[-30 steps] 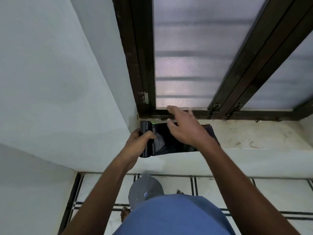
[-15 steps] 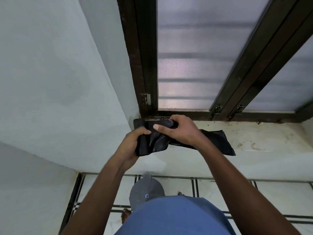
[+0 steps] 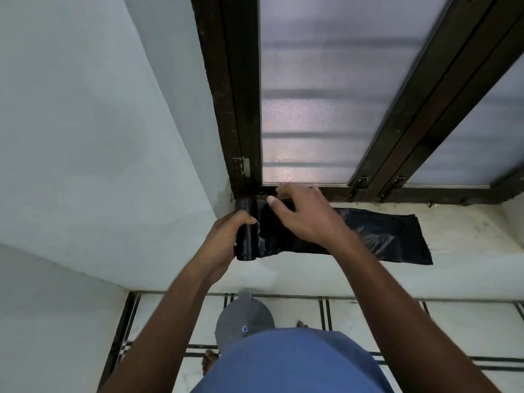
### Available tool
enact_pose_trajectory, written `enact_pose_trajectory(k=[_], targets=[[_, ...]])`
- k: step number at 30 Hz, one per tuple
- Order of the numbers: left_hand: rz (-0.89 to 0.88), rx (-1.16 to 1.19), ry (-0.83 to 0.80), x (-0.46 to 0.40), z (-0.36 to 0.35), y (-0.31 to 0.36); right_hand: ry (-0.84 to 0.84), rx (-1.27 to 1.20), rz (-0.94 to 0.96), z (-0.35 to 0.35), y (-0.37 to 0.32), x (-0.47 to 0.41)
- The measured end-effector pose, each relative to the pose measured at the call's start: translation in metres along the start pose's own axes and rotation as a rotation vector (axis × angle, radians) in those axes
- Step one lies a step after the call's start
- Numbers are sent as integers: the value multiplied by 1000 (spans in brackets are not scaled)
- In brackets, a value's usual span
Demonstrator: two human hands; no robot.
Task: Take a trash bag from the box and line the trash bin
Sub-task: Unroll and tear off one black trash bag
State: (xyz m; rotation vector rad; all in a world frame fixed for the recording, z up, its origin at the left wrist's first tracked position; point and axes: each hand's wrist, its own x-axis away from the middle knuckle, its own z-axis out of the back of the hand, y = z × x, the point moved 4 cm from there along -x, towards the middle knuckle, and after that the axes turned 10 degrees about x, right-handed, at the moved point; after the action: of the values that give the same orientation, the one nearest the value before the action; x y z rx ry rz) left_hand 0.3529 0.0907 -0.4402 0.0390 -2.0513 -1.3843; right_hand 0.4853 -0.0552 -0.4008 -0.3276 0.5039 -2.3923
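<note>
A person standing at a window sill (image 3: 467, 251) handles a roll of black trash bags (image 3: 246, 231) lying on the pale ledge, at its left end, just below the dark window frame (image 3: 235, 109). The left hand (image 3: 224, 242) grips the roll, fingers wrapped round its left side and the thumb laid across its front. From the roll, one unrolled trash bag (image 3: 397, 236) stretches flat along the sill to the right, its far end lying well right of both hands. The right hand (image 3: 306, 219) rests palm down on the bag just right of the roll, its fingers loosely bent and spread over the plastic, the fingertips near the bottom rail of the frame; whether any finger pinches the plastic cannot be told. Frosted glass (image 3: 326, 95) fills the frame above the sill. Below the sill, a grey bin (image 3: 243, 319) with a small blue mark on its lid stands on the tiled floor (image 3: 467, 321), partly hidden behind the person's blue shirt (image 3: 297, 364). A bare foot (image 3: 209, 361) shows beside the bin.
</note>
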Motion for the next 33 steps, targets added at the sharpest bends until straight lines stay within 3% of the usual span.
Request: enact_pose_trajectory(k=[4, 9, 16, 22, 25, 27, 30, 33], targets=[[-15, -24, -19, 4, -5, 4, -145, -268, -28, -14, -9, 0], [23, 85, 16, 10, -2, 7, -91, -270, -77, -19, -2, -3], [15, 40, 34, 4, 7, 6, -75, -248, -93, -18, 11, -3], [-17, -15, 67, 4, 5, 5, -83, 5, -63, -11, 13, 0], [-27, -22, 58, 4, 5, 3, 70, 282, 36, -2, -1, 3], [-21, -14, 47, 4, 4, 2, 41, 181, 74, 1, -10, 3], [-20, -3, 48, 3, 4, 2, -156, -68, 21, -6, -14, 1], [-26, 4, 49, 3, 7, 3, -189, -91, 1, -12, -8, -2]])
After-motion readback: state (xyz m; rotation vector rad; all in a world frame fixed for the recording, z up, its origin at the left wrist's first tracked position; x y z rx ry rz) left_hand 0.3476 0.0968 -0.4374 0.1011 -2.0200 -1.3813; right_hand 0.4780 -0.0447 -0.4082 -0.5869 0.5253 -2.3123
